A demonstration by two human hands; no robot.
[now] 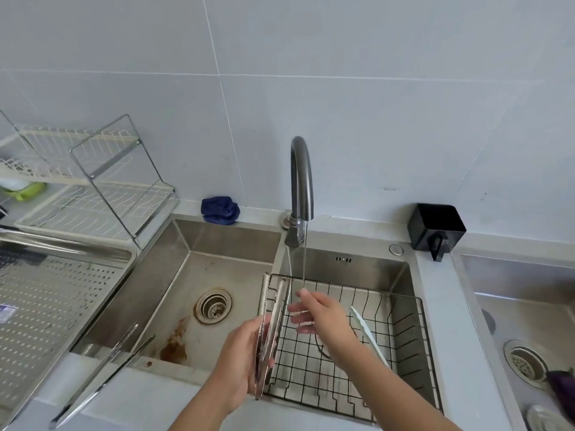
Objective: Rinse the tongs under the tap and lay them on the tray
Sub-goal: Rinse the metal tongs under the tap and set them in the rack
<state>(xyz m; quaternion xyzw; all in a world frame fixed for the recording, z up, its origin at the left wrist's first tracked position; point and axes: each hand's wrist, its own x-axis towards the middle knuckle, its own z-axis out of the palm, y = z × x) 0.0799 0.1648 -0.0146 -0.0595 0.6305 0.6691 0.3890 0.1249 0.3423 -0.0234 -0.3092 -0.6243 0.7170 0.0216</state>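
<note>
The left hand [245,362] clasps a pair of steel tongs [273,309] by their lower half. Their tips point toward the back wall, above the divider between the two basins of the double sink [186,244]. The tongs run along the left edge of a black wire basket [401,340] that sits in the right basin.

The right hand [317,312] grips nothing. Its fingers are straight and spread over the basket, just right of the tongs. A thin stream of water [304,253] from the curved tap [301,181] lands on one fingertip, not on the tongs. A white utensil [370,337] leans inside the basket behind the right wrist.

A second pair of tongs [102,374] lies across the front left corner of the left basin, its handle end out on the counter. The perforated steel tray [46,306] is just left of that corner and holds no tongs.

The left basin has one drain strainer [213,306] and a brown stain [175,343] near its front edge.

- Along the back edge of the counter: one white dish rack [93,181], one blue cloth [220,210] and one black holder [435,227].
- At the right edge: a separate sink [513,275] with its own strainer [525,362] and a purple cloth [563,390].

That makes two pairs of tongs, two cloths and three basins.
</note>
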